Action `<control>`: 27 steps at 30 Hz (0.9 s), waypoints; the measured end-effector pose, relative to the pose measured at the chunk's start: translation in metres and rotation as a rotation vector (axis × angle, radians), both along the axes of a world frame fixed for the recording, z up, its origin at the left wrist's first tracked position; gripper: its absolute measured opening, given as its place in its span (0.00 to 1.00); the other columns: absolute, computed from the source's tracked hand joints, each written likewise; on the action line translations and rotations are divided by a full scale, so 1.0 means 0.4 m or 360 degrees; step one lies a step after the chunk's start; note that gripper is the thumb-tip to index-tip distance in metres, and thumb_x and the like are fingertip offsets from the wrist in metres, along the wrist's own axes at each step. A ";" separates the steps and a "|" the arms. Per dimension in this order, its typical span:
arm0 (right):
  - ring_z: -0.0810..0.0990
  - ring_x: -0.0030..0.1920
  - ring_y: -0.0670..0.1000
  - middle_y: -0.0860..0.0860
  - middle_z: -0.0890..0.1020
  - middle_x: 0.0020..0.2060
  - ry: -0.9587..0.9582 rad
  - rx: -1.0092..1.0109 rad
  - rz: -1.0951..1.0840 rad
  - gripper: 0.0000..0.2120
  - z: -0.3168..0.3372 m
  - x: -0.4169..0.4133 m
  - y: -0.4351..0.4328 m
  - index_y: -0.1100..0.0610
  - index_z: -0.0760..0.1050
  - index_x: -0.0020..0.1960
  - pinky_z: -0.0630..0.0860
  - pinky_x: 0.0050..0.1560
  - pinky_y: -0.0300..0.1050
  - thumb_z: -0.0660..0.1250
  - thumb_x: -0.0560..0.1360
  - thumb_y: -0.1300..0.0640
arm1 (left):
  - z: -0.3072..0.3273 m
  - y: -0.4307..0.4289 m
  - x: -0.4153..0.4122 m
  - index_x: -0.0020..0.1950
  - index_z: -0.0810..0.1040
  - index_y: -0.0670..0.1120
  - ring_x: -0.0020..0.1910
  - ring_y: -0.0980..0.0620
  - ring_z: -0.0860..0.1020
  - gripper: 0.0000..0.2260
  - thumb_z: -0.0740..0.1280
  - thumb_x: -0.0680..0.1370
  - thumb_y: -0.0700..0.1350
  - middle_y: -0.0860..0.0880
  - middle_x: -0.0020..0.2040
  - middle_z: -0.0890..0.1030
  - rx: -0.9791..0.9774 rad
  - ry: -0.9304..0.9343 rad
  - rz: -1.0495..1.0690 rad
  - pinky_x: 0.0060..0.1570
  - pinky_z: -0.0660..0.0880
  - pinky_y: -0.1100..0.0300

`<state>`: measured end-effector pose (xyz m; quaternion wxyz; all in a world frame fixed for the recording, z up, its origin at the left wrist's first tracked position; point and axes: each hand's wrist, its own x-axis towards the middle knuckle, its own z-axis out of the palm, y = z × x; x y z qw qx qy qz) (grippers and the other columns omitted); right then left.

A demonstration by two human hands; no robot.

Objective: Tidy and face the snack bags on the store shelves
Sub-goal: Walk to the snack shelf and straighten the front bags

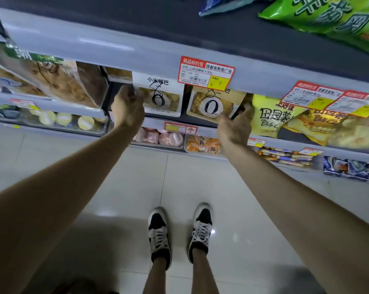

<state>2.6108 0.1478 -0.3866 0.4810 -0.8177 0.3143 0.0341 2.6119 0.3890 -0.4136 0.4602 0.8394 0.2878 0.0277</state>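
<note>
Rice-crust bags (161,96), two of them, stand side by side on the shelf under the red price tag (207,73). The left bag (158,102) is below the tag and to its left, and the right bag (211,106) is directly below it. Both already show their printed fronts to the aisle. The left hand (127,107), further left of the tag, has its fingers curled round the left edge of the left bag and grips it there. The right hand (235,126), below the tag and a little right of it, lies against the right edge of the right bag with the thumb raised. Its fingers are hidden, so I cannot tell if it holds the bag or only touches it. A yellow potato-chip bag (266,117) leans just beside this hand, on the side away from the tag. I judge that such bags are light, filled with air, and made of smooth film that can slip. The contents are probably brittle, so squeezing the middle could crush them. It seems safer to take each bag by its side seams or top seal and slide it gently forward.
</note>
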 end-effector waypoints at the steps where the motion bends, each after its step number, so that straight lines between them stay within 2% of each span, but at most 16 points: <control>1: 0.80 0.63 0.59 0.56 0.77 0.68 0.0036 0.0013 -0.0054 0.22 -0.009 0.011 -0.001 0.56 0.65 0.75 0.72 0.53 0.42 0.65 0.84 0.53 | -0.008 0.001 0.009 0.54 0.81 0.41 0.44 0.46 0.77 0.15 0.65 0.84 0.52 0.44 0.47 0.85 0.0013 0.0004 0.0008 0.43 0.70 0.53; 3: 0.81 0.59 0.58 0.57 0.79 0.64 0.0046 0.0025 -0.0104 0.17 -0.026 0.019 0.001 0.58 0.69 0.69 0.71 0.50 0.43 0.63 0.85 0.50 | -0.014 -0.001 0.018 0.50 0.82 0.40 0.41 0.47 0.74 0.14 0.67 0.83 0.50 0.45 0.43 0.83 -0.0016 -0.0021 0.0079 0.41 0.68 0.54; 6: 0.79 0.52 0.54 0.54 0.81 0.58 -0.0058 -0.0011 -0.0171 0.15 -0.051 0.019 0.004 0.58 0.71 0.65 0.71 0.48 0.44 0.64 0.85 0.49 | -0.014 -0.007 0.018 0.48 0.82 0.44 0.40 0.50 0.80 0.09 0.71 0.82 0.49 0.49 0.41 0.84 -0.0167 -0.0149 0.0219 0.42 0.76 0.54; 10: 0.84 0.50 0.55 0.50 0.81 0.49 -0.0109 0.0044 -0.0305 0.10 -0.070 0.017 0.001 0.55 0.73 0.59 0.82 0.54 0.55 0.68 0.82 0.51 | -0.024 -0.003 0.001 0.51 0.84 0.44 0.41 0.48 0.83 0.08 0.71 0.80 0.49 0.49 0.43 0.86 -0.0219 -0.0207 0.0225 0.46 0.83 0.45; 15: 0.86 0.48 0.57 0.53 0.85 0.51 -0.0098 0.0058 -0.0292 0.08 -0.091 -0.002 -0.002 0.51 0.73 0.54 0.84 0.51 0.61 0.70 0.81 0.51 | -0.042 0.013 -0.022 0.48 0.85 0.51 0.47 0.47 0.86 0.07 0.72 0.77 0.53 0.53 0.43 0.87 -0.0348 -0.0242 0.0286 0.53 0.84 0.42; 18: 0.87 0.49 0.58 0.53 0.85 0.53 -0.0046 0.0115 -0.0307 0.06 -0.095 -0.003 -0.004 0.48 0.71 0.53 0.84 0.51 0.63 0.68 0.82 0.49 | -0.033 0.005 -0.043 0.49 0.85 0.49 0.50 0.49 0.86 0.07 0.72 0.78 0.52 0.54 0.44 0.86 -0.0445 -0.0301 0.0373 0.54 0.85 0.44; 22: 0.87 0.48 0.56 0.52 0.85 0.50 -0.0130 0.0149 -0.0248 0.09 -0.096 -0.003 -0.015 0.41 0.69 0.45 0.85 0.51 0.62 0.67 0.80 0.48 | 0.007 -0.012 -0.083 0.51 0.82 0.41 0.48 0.53 0.84 0.04 0.70 0.83 0.42 0.50 0.43 0.82 -0.0630 -0.0438 0.0524 0.51 0.86 0.54; 25: 0.88 0.46 0.53 0.55 0.86 0.52 -0.0184 0.0291 -0.0196 0.09 -0.089 -0.015 -0.027 0.43 0.69 0.46 0.86 0.49 0.54 0.65 0.84 0.53 | 0.016 0.008 -0.123 0.50 0.80 0.39 0.47 0.51 0.82 0.04 0.70 0.83 0.39 0.46 0.44 0.79 -0.0721 -0.0529 0.0653 0.52 0.86 0.52; 27: 0.89 0.46 0.54 0.56 0.86 0.53 -0.0197 0.0335 -0.0126 0.06 -0.093 -0.022 -0.029 0.46 0.70 0.50 0.86 0.49 0.54 0.65 0.84 0.54 | 0.017 0.036 -0.154 0.49 0.79 0.39 0.47 0.49 0.81 0.05 0.70 0.83 0.39 0.42 0.46 0.78 -0.0759 -0.0564 0.0721 0.53 0.86 0.51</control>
